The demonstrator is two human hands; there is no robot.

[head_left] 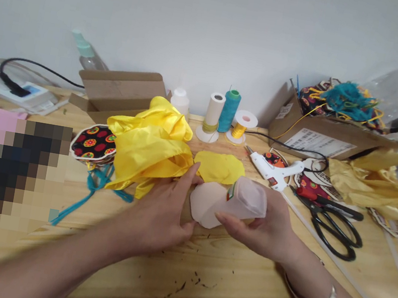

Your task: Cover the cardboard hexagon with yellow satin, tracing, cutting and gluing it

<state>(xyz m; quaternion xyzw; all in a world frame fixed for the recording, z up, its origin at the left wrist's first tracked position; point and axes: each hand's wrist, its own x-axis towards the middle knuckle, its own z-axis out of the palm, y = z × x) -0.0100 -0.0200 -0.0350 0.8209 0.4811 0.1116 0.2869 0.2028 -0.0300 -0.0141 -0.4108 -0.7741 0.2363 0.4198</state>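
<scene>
My right hand (268, 226) grips a pale pink plastic bottle (245, 202), tipped on its side with its nozzle end toward a pale pink round piece (201, 205) lying on the wooden table (199, 281). My left hand (164, 209) rests on the table with fingers stretched, its fingertips at the left edge of that round piece. Just beyond lies a yellow fabric circle (219, 166). A heap of shiny yellow satin (149, 146) sits behind my left hand.
A white glue gun (274, 167) and black scissors (335, 222) lie to the right. Thread spools (229, 111) stand at the back by a small cardboard box (120, 91). A larger box of fabric scraps (324, 132) sits back right. Patterned fabric rounds (93, 142) lie to the left.
</scene>
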